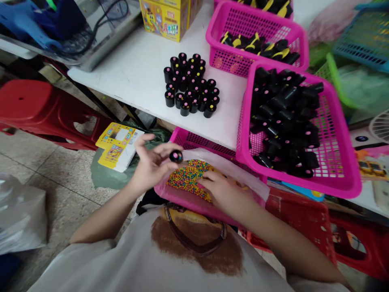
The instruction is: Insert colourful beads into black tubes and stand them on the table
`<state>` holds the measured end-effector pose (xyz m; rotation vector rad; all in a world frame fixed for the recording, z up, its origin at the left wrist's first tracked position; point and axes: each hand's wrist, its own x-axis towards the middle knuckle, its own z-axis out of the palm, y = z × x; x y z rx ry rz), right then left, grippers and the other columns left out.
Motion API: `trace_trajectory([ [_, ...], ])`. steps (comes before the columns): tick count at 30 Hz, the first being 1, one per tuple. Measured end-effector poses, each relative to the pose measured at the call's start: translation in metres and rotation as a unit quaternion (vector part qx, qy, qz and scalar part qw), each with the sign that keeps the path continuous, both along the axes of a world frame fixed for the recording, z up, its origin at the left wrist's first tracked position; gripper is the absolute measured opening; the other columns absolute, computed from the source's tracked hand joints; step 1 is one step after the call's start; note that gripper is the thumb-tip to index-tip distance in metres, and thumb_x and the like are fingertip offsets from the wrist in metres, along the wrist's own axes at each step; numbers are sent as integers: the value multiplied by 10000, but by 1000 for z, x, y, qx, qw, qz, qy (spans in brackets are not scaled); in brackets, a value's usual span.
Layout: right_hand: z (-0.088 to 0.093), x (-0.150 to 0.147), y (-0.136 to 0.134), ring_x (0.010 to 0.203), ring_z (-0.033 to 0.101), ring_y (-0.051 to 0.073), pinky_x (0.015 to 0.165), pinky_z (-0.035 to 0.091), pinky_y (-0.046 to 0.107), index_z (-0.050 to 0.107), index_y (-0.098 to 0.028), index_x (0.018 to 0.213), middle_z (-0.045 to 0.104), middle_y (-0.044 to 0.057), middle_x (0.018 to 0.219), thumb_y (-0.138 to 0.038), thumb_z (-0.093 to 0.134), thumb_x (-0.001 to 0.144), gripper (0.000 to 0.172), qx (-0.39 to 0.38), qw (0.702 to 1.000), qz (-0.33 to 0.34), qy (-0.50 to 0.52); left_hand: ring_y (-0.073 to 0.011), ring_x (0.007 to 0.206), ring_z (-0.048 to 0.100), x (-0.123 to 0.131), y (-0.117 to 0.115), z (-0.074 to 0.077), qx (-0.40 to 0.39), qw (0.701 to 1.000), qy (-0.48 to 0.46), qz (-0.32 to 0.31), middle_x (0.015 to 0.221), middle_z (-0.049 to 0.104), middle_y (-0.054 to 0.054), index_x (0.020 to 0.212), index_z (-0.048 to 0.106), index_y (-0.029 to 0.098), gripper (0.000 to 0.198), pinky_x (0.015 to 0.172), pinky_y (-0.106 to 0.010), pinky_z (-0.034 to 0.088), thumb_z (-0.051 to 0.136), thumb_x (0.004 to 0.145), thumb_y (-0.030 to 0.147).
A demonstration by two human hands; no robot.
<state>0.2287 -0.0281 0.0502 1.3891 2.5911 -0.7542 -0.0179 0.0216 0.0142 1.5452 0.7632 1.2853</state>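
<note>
Our left hand [150, 164] pinches 1 small black tube [176, 156] between thumb and fingertips, just above the coloured beads [187, 178]. Our right hand [223, 191] lies palm down on those beads in the lap basket [194, 142]; whether it grips any we cannot tell. Beyond both hands, upright tubes [191, 85] cluster on the white table [136, 73].
</note>
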Motion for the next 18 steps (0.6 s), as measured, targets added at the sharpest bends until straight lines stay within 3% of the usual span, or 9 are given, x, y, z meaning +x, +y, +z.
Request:
trace_trajectory([
  [3,-21,-20,5,1025,704,252,932,570,343,758,-132,1043,721,157,1088,77,452,898,398,-52,991,19,-120,-191,1077,709,-14,50,13,30,988,83,124,1189,700,-3,1322,292,372,718,976,-409,595,850,870,374],
  [6,-35,-40,10,1086,700,289,919,571,359,753,-86,1077,700,214,1168,53,452,930,363,-64,987,11,-147,-211,1065,694,-20,99,13,11,970,163,181,1159,683,-22,1433,279,347,824,932,-419,595,847,844,443],
  [11,-51,-64,16,1066,719,299,858,598,373,731,-73,1139,688,217,1222,10,436,973,349,-93,990,8,-108,-168,945,703,-13,144,3,12,958,218,186,1139,654,-39,1507,233,327,888,796,-345,577,803,829,383],
  [15,-64,-79,22,1056,723,264,889,589,351,712,-97,1155,700,181,1243,-18,457,990,314,-93,994,21,-57,-117,969,623,-13,164,-3,4,965,199,170,1181,603,4,1476,217,313,921,829,-324,540,852,816,405],
  [18,-74,-85,29,1022,726,237,904,573,319,719,-100,1134,709,169,1256,-35,555,959,249,-97,995,29,-17,-137,1066,543,-19,174,5,20,968,210,138,1260,566,28,1435,249,324,928,907,-366,517,900,788,462],
])
